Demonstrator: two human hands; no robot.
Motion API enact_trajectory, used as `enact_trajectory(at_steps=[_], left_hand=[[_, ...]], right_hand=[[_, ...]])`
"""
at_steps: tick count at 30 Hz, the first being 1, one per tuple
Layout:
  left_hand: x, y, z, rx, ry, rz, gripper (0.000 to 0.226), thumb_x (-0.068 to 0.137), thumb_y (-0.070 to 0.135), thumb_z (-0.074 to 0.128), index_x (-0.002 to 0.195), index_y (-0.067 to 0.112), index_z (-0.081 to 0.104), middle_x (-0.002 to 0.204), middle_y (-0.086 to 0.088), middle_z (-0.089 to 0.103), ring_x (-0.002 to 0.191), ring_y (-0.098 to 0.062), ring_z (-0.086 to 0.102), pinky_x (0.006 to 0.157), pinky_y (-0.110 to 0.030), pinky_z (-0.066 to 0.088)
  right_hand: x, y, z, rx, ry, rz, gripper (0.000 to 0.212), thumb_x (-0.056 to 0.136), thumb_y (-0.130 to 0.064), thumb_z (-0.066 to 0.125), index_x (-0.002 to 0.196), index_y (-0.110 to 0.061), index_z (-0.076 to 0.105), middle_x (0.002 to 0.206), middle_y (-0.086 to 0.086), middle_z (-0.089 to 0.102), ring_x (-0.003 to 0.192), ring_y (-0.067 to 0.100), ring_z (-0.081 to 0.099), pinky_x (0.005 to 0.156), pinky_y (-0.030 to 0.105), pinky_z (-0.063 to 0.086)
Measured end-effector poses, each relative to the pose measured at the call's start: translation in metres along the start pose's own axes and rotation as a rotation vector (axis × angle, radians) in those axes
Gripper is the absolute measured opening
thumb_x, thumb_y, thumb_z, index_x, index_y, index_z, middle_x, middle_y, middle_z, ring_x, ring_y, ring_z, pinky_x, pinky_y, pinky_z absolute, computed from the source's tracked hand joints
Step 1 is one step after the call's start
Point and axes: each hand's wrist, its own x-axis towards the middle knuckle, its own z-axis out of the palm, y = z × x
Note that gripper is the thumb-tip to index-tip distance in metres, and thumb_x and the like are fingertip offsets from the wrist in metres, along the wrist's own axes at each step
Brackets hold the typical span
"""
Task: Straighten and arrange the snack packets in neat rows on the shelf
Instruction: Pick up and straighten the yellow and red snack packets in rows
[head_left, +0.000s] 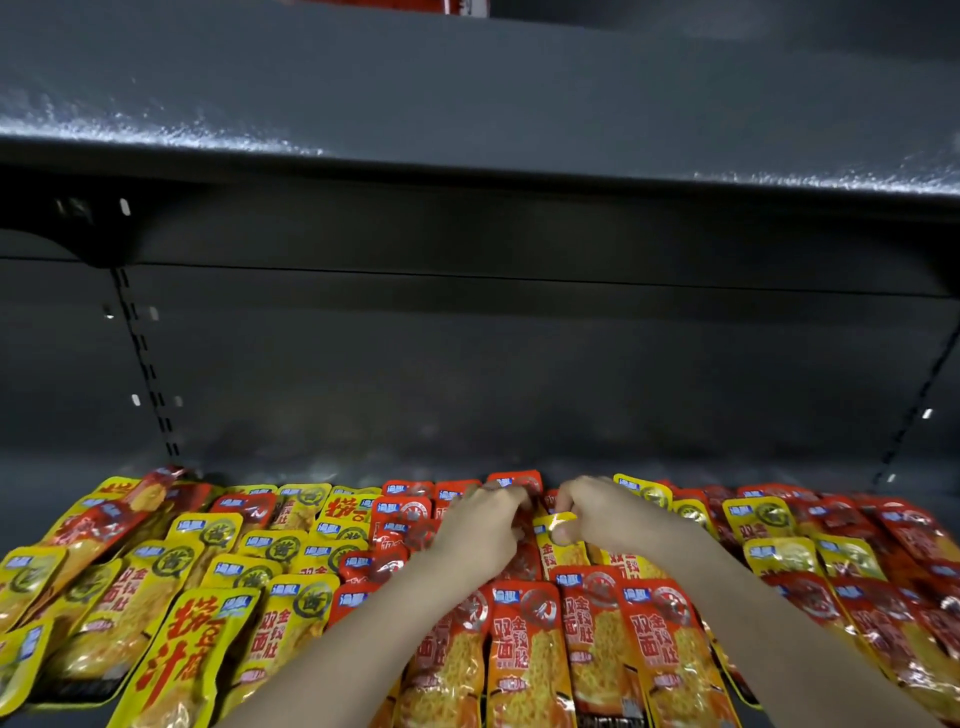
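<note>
— Entry one, the grip?
— My right hand (608, 512) pinches the top seal of a small yellow foil snack packet (563, 556), a stray among glossy red foil packets (524, 649) mid-shelf. I judge it is held for moving to its own colour. My left hand (483, 525) lies curled on the red ones beside it; grasping or steadying, I cannot tell.
— Surroundings?
— Yellow foil packets (291, 618) massed left, skewed; dark grey metal shelf (363, 465) beneath all.
</note>
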Motion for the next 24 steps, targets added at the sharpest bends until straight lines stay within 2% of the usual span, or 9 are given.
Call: enact_trajectory(at_steps=[2,4,8,11,13,17,21,22,24], left_hand=[[-0.004,0.003,0.003,0.038,0.015,-0.012,0.043,0.09,0.015,0.052,0.133,0.022,0.045,0.13,-0.008,0.052,0.123,-0.03,0.044,0.102,-0.043,0.038],[-0.009,0.006,0.004,0.095,0.037,-0.022,0.047,0.091,0.012,0.048,0.136,0.019,0.038,0.133,-0.011,0.048,0.125,-0.032,0.041,0.104,-0.045,0.035],[-0.014,0.01,0.001,0.1,0.082,-0.031,0.045,0.091,0.01,0.046,0.135,0.015,0.037,0.132,-0.013,0.045,0.124,-0.034,0.04,0.102,-0.046,0.035],[-0.015,0.01,-0.004,0.023,0.168,0.009,0.039,0.093,0.015,0.045,0.132,0.012,0.042,0.127,-0.012,0.048,0.12,-0.031,0.044,0.1,-0.044,0.039],[-0.017,0.009,-0.011,-0.062,0.239,0.036,0.037,0.095,0.021,0.044,0.131,0.012,0.044,0.126,-0.011,0.051,0.118,-0.03,0.047,0.098,-0.043,0.04],[-0.024,0.004,-0.032,-0.237,0.331,0.069,0.041,0.097,0.031,0.045,0.133,0.012,0.043,0.128,-0.011,0.055,0.12,-0.028,0.05,0.099,-0.041,0.041],[-0.039,-0.008,-0.061,-0.454,0.404,0.051,0.044,0.093,0.03,0.053,0.133,0.014,0.042,0.123,-0.008,0.059,0.114,-0.025,0.054,0.094,-0.038,0.044],[-0.044,-0.013,-0.068,-0.491,0.421,0.019,0.046,0.091,0.027,0.057,0.132,0.015,0.041,0.119,-0.008,0.061,0.11,-0.026,0.055,0.091,-0.037,0.045],[-0.055,-0.028,-0.08,-0.559,0.452,-0.046,0.05,0.086,0.02,0.063,0.131,0.017,0.041,0.109,-0.005,0.063,0.102,-0.026,0.058,0.085,-0.034,0.045]], right_hand=[[0.005,0.003,0.001,0.035,0.058,0.036,0.009,0.088,-0.025,0.061,0.082,-0.019,0.057,0.09,-0.001,0.058,0.078,0.013,0.053,0.059,0.024,0.039],[0.01,0.005,0.002,0.118,0.145,0.09,0.015,0.089,-0.022,0.059,0.075,-0.021,0.055,0.085,0.002,0.06,0.078,0.016,0.056,0.062,0.025,0.038],[0.018,0.011,-0.005,0.442,0.338,0.171,0.009,0.091,-0.016,0.056,0.086,-0.015,0.064,0.08,0.01,0.064,0.079,0.025,0.06,0.066,0.029,0.04],[0.016,0.007,-0.012,0.576,0.531,0.191,0.015,0.092,-0.015,0.056,0.089,-0.003,0.064,0.059,0.008,0.053,0.053,0.021,0.047,0.051,0.029,0.034],[0.01,0.0,-0.017,0.62,0.696,0.156,0.017,0.092,-0.013,0.055,0.088,0.003,0.06,0.059,0.009,0.051,0.048,0.022,0.044,0.049,0.03,0.033],[-0.008,-0.035,-0.025,0.638,0.923,-0.005,0.007,0.092,-0.008,0.054,0.087,-0.01,0.059,0.064,-0.002,0.052,0.052,0.012,0.047,0.049,0.025,0.037],[-0.014,-0.083,-0.018,0.689,0.904,-0.164,0.009,0.09,-0.01,0.055,0.087,-0.017,0.06,0.073,-0.007,0.058,0.065,0.002,0.054,0.058,0.008,0.038],[-0.013,-0.095,-0.013,0.718,0.858,-0.19,0.008,0.09,-0.012,0.056,0.087,-0.018,0.06,0.075,-0.009,0.06,0.067,0.002,0.056,0.06,0.008,0.038],[-0.007,-0.118,-0.001,0.785,0.77,-0.233,0.007,0.091,-0.015,0.056,0.089,-0.019,0.062,0.078,-0.007,0.064,0.074,0.007,0.061,0.067,0.018,0.045]])
